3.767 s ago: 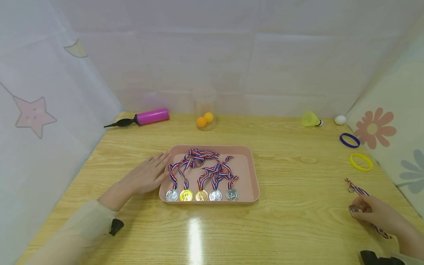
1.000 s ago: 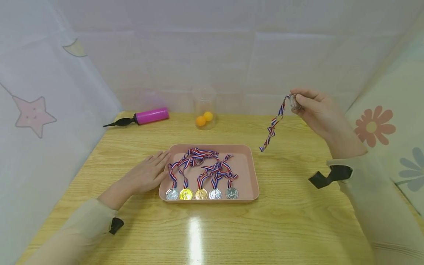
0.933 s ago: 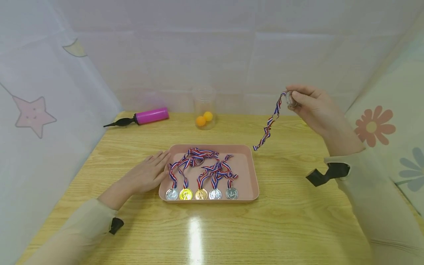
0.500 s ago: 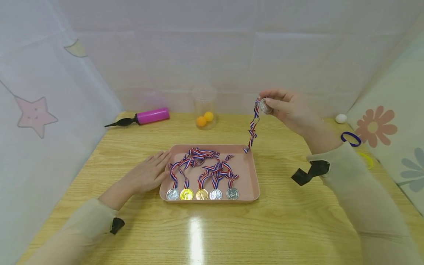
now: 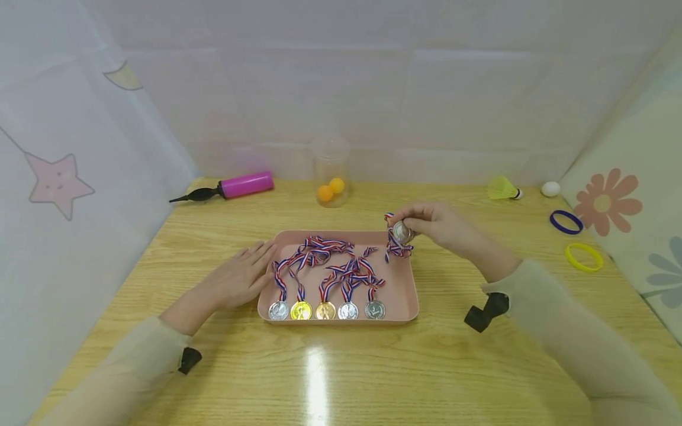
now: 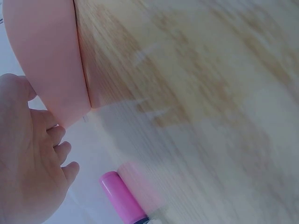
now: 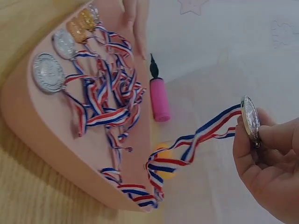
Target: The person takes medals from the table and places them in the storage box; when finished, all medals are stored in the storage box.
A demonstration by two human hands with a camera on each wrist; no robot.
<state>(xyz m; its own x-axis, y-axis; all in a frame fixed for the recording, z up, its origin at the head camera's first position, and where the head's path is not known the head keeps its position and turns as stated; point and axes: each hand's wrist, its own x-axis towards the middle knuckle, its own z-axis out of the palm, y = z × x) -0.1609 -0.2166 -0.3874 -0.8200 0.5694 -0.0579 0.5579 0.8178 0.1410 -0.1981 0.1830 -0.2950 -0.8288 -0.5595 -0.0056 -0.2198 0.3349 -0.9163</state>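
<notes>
My right hand (image 5: 442, 231) pinches a silver medal (image 5: 402, 232) between thumb and fingers, over the back right corner of a pink tray (image 5: 402, 290). Its red, white and blue ribbon (image 7: 187, 151) trails down into that corner. Several medals lie in a row along the tray's front side: silver, gold (image 5: 301, 310), bronze (image 5: 325, 310) and silver again, their ribbons (image 5: 351, 275) tangled behind them. My left hand (image 5: 237, 277) lies with fingers straight against the tray's left side; in the left wrist view its fingertips (image 6: 60, 133) are at the pink wall.
Behind the tray stands a clear jar (image 5: 330, 160) with two orange balls. A magenta hand pump (image 5: 246, 184) lies back left. Along the right are a yellow shuttlecock (image 5: 502, 188), a white ball (image 5: 550, 189), a purple wristband (image 5: 566, 222) and a yellow wristband (image 5: 584, 257).
My right hand has picked a silver medal up from the table's right side, carried it left, and lowered it over the tray's back right corner. The left hand stays in place.
</notes>
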